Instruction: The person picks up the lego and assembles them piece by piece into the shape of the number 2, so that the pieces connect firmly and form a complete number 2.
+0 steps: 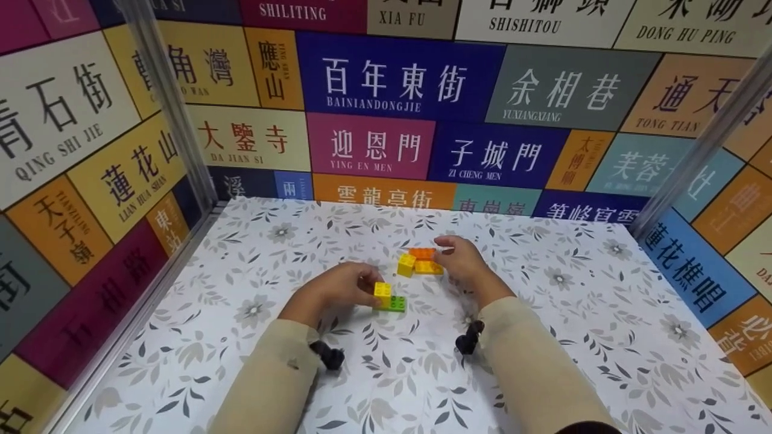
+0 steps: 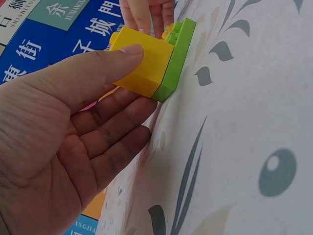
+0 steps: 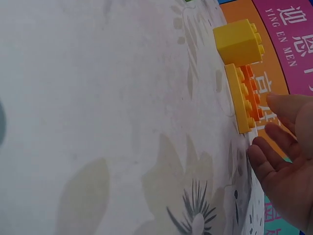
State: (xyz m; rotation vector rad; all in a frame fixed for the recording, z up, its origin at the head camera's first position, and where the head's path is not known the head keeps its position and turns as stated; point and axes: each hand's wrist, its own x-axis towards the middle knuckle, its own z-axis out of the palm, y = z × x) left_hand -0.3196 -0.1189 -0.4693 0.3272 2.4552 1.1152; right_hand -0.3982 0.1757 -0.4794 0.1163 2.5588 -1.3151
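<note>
With thumb and fingers, my left hand (image 1: 341, 286) pinches a yellow toy building brick (image 2: 144, 61). That brick sits on one end of a flat green brick (image 1: 397, 304); studs show on the green one's uncovered end. Further back are a second yellow block (image 1: 406, 265), a flat yellow brick (image 3: 237, 98) and an orange brick (image 1: 421, 254), standing close together. My right hand (image 1: 463, 262) is just right of this group, its fingers loosely bent and apart. In the right wrist view, its thumb and fingers hold nothing; whether a fingertip touches the orange brick, I cannot tell.
A white leaf-and-flower cloth (image 1: 241, 361) covers the table. Panels with printed place names (image 1: 398, 78) rise behind and at both sides, with clear corner posts (image 1: 175, 108). Dark wrist devices (image 1: 329, 355) sit below both hands at the sleeves.
</note>
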